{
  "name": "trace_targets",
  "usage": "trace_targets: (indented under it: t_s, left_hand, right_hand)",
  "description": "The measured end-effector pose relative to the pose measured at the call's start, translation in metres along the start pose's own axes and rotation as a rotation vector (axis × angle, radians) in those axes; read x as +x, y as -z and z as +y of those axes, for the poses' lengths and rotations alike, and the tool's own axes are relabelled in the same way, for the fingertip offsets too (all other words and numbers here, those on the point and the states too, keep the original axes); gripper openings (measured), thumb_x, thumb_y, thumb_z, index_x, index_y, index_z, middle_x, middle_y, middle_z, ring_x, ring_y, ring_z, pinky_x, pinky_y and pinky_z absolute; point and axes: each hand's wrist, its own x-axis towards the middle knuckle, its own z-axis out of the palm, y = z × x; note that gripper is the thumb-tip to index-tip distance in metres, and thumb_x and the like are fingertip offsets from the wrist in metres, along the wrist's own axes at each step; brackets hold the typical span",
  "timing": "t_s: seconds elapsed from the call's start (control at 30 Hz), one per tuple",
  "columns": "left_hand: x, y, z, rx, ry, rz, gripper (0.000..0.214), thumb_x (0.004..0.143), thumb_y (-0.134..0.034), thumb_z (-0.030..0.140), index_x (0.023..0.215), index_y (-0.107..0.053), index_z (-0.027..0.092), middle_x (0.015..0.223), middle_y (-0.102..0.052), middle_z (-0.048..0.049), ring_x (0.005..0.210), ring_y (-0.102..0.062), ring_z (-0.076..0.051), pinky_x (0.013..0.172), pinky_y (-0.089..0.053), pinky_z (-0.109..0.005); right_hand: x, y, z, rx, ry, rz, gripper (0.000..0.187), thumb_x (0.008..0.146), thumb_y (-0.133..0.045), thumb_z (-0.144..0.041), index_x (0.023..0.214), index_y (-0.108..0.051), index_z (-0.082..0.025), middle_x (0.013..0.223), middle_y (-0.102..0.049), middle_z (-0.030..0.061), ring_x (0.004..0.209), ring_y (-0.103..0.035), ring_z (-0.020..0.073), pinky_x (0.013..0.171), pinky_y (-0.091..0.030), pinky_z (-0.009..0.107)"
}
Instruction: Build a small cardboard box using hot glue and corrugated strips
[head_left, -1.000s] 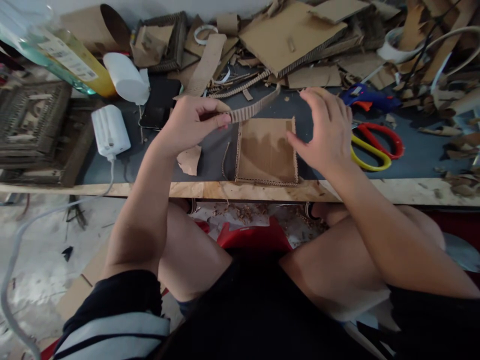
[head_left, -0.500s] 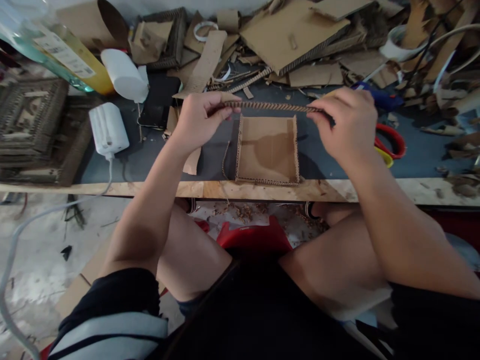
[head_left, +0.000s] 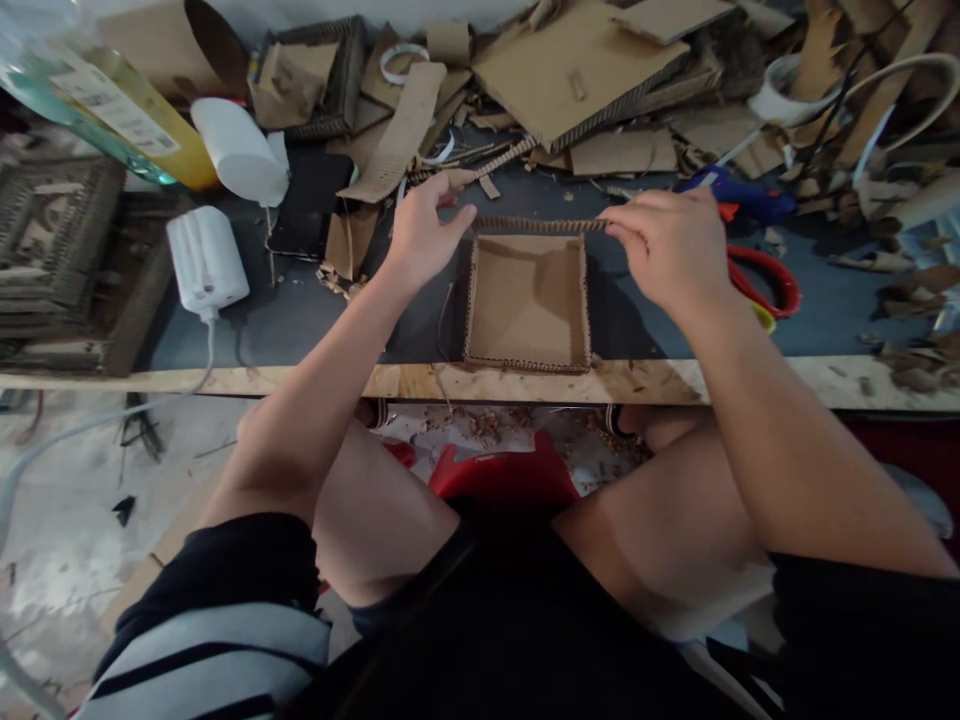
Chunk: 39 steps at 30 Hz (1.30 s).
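Note:
A shallow square cardboard tray (head_left: 527, 300) lies near the table's front edge, with corrugated strips standing along its sides. At its far side is a narrow corrugated cardboard strip (head_left: 544, 225). My right hand (head_left: 671, 240) pinches the strip's right end between thumb and fingers. By the left end, my left hand (head_left: 427, 225) has its thumb and fingers apart, and the thumb tip is close to the strip; whether it touches cannot be seen. A thin curled cardboard sliver (head_left: 444, 320) lies left of the tray.
Cardboard scraps (head_left: 577, 70) heap along the back. On the left stand a white charger (head_left: 206, 262) with a cable, a black phone (head_left: 311, 205), a white bottle (head_left: 240, 150) and stacked cardboard frames (head_left: 56, 250). Red-handled scissors (head_left: 780, 285) and a blue glue gun (head_left: 739, 195) lie right.
The strip has come down to the tray's far side. My left hand has let go of its left end and spread its fingers; my right hand still grips the other end.

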Motion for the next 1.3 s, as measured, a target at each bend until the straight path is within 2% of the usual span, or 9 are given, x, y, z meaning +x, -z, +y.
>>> trace_targets:
  t_s: [0.1, 0.2, 0.37, 0.5, 0.87, 0.93, 1.07, 1.2, 1.3]
  left_hand:
    - [-0.003, -0.003, -0.008, -0.066, -0.006, -0.055, 0.043, 0.100, -0.077, 0.042, 0.141, -0.072, 0.031, 0.134, -0.083, -0.0024, 0.128, -0.076, -0.027, 0.112, -0.064, -0.046]
    - [-0.008, -0.005, -0.010, -0.022, -0.022, -0.094, 0.030, 0.098, -0.075, 0.030, 0.128, -0.079, 0.026, 0.128, -0.084, -0.0061, 0.125, -0.079, -0.029, 0.114, -0.064, -0.047]
    - [-0.006, -0.011, -0.005, 0.031, -0.021, -0.052, 0.021, 0.095, -0.075, 0.022, 0.114, -0.082, 0.026, 0.117, -0.086, -0.0044, 0.113, -0.081, -0.027, 0.110, -0.065, -0.045]
    - [-0.003, -0.013, 0.001, 0.024, -0.037, -0.042, 0.017, 0.095, -0.076, 0.022, 0.110, -0.083, 0.028, 0.110, -0.085, -0.0040, 0.109, -0.080, -0.027, 0.108, -0.066, -0.045]
    - [-0.010, -0.011, 0.016, 0.062, -0.014, -0.098, 0.019, 0.098, -0.071, 0.019, 0.109, -0.084, 0.028, 0.114, -0.086, -0.0036, 0.109, -0.080, -0.025, 0.106, -0.065, -0.038]
    - [-0.010, -0.011, 0.016, 0.062, -0.017, -0.098, 0.020, 0.098, -0.070, 0.019, 0.109, -0.084, 0.028, 0.114, -0.086, -0.0040, 0.110, -0.080, -0.025, 0.109, -0.064, -0.040]
    - [-0.010, -0.010, 0.014, 0.035, -0.014, -0.101, 0.018, 0.095, -0.072, 0.023, 0.106, -0.084, 0.030, 0.114, -0.086, -0.0035, 0.111, -0.080, -0.028, 0.111, -0.065, -0.045]
    - [-0.006, -0.008, 0.009, -0.010, -0.024, -0.128, 0.014, 0.093, -0.075, 0.032, 0.103, -0.084, 0.033, 0.115, -0.087, -0.0031, 0.114, -0.080, -0.031, 0.111, -0.066, -0.049]
    - [-0.004, -0.008, 0.006, -0.018, -0.019, -0.138, 0.014, 0.092, -0.076, 0.034, 0.103, -0.084, 0.032, 0.114, -0.087, -0.0034, 0.114, -0.080, -0.031, 0.112, -0.066, -0.050]
  right_hand:
    - [0.005, -0.004, 0.005, 0.007, 0.023, -0.010, 0.037, 0.112, -0.052, -0.027, 0.135, -0.080, -0.026, 0.128, -0.079, 0.0127, 0.123, -0.072, 0.0315, 0.104, -0.048, 0.044]
    - [0.007, -0.007, 0.009, -0.020, 0.029, -0.003, 0.036, 0.110, -0.052, -0.025, 0.132, -0.081, -0.022, 0.123, -0.079, 0.0137, 0.117, -0.073, 0.0309, 0.099, -0.051, 0.042]
    - [0.000, -0.005, 0.002, -0.084, 0.002, -0.002, 0.035, 0.114, -0.048, -0.026, 0.128, -0.079, -0.018, 0.115, -0.077, 0.0118, 0.115, -0.071, 0.0283, 0.097, -0.052, 0.040]
    - [-0.005, -0.001, -0.008, -0.124, -0.048, -0.064, 0.032, 0.113, -0.047, -0.020, 0.123, -0.077, -0.015, 0.121, -0.076, 0.0137, 0.120, -0.069, 0.0284, 0.101, -0.052, 0.041]
    - [-0.012, 0.001, -0.009, -0.161, -0.079, -0.146, 0.037, 0.110, -0.044, -0.020, 0.123, -0.077, -0.014, 0.122, -0.074, 0.0173, 0.116, -0.067, 0.0311, 0.094, -0.054, 0.044]
    - [-0.014, -0.003, -0.008, -0.135, -0.069, -0.145, 0.038, 0.109, -0.041, -0.020, 0.118, -0.078, -0.015, 0.120, -0.073, 0.0168, 0.115, -0.066, 0.0306, 0.094, -0.054, 0.045]
    - [-0.016, -0.015, 0.000, -0.014, -0.021, -0.078, 0.043, 0.108, -0.037, -0.030, 0.107, -0.080, -0.028, 0.113, -0.074, 0.0155, 0.109, -0.061, 0.0335, 0.092, -0.053, 0.052]
    - [-0.017, -0.023, 0.009, 0.069, 0.028, -0.005, 0.052, 0.111, -0.030, -0.046, 0.108, -0.080, -0.033, 0.107, -0.073, 0.0153, 0.105, -0.060, 0.0362, 0.091, -0.052, 0.057]
    - [-0.017, -0.024, 0.010, 0.078, 0.021, 0.003, 0.053, 0.111, -0.029, -0.048, 0.110, -0.080, -0.035, 0.106, -0.073, 0.0144, 0.105, -0.061, 0.0356, 0.091, -0.052, 0.056]
